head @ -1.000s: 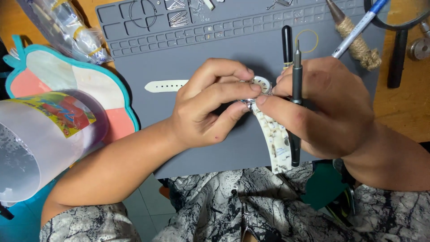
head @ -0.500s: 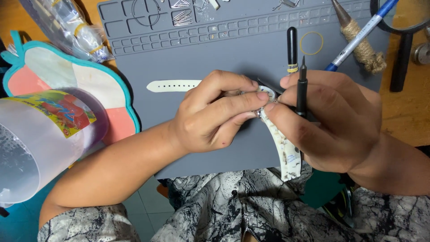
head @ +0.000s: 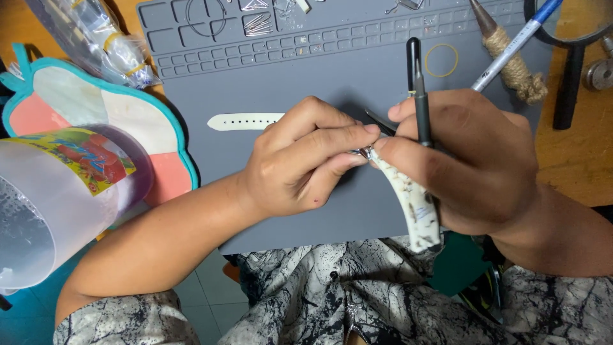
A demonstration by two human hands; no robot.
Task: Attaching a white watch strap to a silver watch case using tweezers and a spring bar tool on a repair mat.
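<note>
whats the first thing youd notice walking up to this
The two hands meeting at the middle of the grey work mat: the left hand and right hand pinch a small watch with a pale patterned strap between their fingertips, and the right hand also grips a thin black tool pointing up. Next, the big clear plastic jug at the left edge, resting on a pink and teal pad.

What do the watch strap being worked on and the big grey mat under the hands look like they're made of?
The watch strap looks like soft rubber or silicone: cream with dark marbling, matte, bending in a curve below the right hand. The grey mat also seems to be silicone or rubber: dull, non-reflective, with moulded compartments along its top edge.
</note>
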